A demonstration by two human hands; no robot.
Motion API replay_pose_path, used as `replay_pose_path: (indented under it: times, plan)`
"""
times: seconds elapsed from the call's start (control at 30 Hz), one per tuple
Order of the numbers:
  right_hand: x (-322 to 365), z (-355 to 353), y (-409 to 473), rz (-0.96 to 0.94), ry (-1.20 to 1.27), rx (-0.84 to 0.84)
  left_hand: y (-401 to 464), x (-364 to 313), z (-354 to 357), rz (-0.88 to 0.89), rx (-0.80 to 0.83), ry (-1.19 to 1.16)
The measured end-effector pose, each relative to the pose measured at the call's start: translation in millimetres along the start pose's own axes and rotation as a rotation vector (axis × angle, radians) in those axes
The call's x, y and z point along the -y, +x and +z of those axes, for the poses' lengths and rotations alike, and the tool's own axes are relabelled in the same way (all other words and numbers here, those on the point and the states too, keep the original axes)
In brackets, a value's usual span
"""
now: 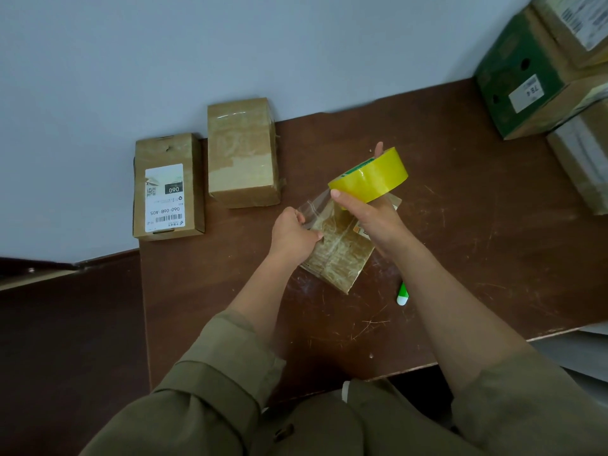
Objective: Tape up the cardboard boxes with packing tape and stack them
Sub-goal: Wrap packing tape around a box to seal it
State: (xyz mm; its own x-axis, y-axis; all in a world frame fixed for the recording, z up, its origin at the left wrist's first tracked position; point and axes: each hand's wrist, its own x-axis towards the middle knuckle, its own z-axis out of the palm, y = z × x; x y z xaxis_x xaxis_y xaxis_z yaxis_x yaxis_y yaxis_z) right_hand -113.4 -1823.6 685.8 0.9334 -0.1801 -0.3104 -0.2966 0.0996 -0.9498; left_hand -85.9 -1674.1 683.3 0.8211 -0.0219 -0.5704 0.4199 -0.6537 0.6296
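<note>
I hold the tape roll [370, 175] in my right hand [371, 218], fingers through its core, raised above the small box [339, 255] that lies near the middle of the table [477, 225]. My left hand [292, 233] pinches the free end of the clear strip [317, 205], pulled out between both hands over the box. I think the main risk is that the strip folds and sticks to itself or to my fingers before it lands, because it hangs loose. The box is not held down, so it may slide or lift when the tape touches. Two more boxes [243, 153] wait at the far left edge, one [167, 187] seeming to overhang the table; a pen [402, 293] lies near my right forearm
</note>
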Motion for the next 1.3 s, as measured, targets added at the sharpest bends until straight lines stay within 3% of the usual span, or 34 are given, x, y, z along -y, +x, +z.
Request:
replay_pose_path:
  times: [0.17, 0.27, 0.33, 0.4, 0.67, 0.8, 0.97, 1.1, 1.3]
  plan:
    - [12, -4, -3, -0.066, -0.109, -0.035, -8, -5, -14, 0.019, 0.021, -0.049]
    - [18, -10, -3, -0.162, -0.153, -0.070, -23, -3, -35, 0.025, 0.148, -0.391]
    - [16, -14, -2, -0.172, -0.207, -0.078, -35, 2, -44, -0.032, 0.307, -0.665]
    - [10, -15, -1, -0.156, -0.322, -0.092, -43, 9, -46, -0.110, 0.362, -0.809]
    - [21, 7, -24, -0.147, -0.668, -0.069, -35, 36, -27, -0.173, 0.127, -0.639]
    - [11, 17, -37, -0.140, -0.613, -0.203, -28, 33, -35, -0.056, 0.022, -0.496]
    - [15, 21, -42, -0.144, -0.292, -0.266, -35, 25, -53, 0.040, 0.000, -0.511]
    - [24, 16, -46, -0.150, -0.097, -0.223, -48, 20, -67, -0.038, -0.027, -0.671]
    - [40, 16, -44, -0.008, 0.026, -0.263, -61, 11, -75, -0.042, -0.140, -0.598]
